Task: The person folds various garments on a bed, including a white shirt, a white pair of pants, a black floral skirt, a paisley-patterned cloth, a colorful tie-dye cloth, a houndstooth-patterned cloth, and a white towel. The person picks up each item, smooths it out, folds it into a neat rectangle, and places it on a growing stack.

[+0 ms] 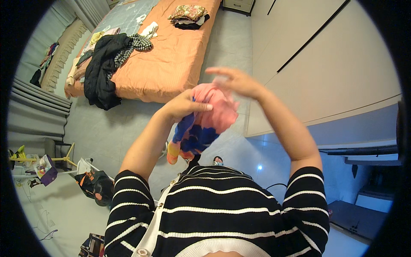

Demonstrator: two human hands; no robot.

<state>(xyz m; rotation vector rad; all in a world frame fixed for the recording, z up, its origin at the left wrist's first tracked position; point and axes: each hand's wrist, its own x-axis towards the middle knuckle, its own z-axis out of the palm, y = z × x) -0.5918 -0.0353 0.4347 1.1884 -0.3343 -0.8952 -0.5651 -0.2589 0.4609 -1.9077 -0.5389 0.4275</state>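
A folded piece of pink cloth (pixel 218 111) with dark blue, yellow and orange patches hangs in front of my chest; what sort of garment it is, I cannot make out. My left hand (pixel 183 106) grips its upper left edge, the thumb lying across the pink front and the other fingers behind. My right hand (pixel 239 83), partly blurred by motion, is at the cloth's upper right edge. Its index finger stretches out to the left, while the lower fingers are smeared against the cloth.
Ahead stands a bed with an orange sheet (pixel 171 60), holding a black jacket (pixel 102 68), a checked cloth (pixel 128 49) and a folded clothes stack (pixel 188 17). Pale cabinet doors (pixel 308 73) line the right. A yellow-and-white rack (pixel 64 159) with a black bag (pixel 92 182) stands left.
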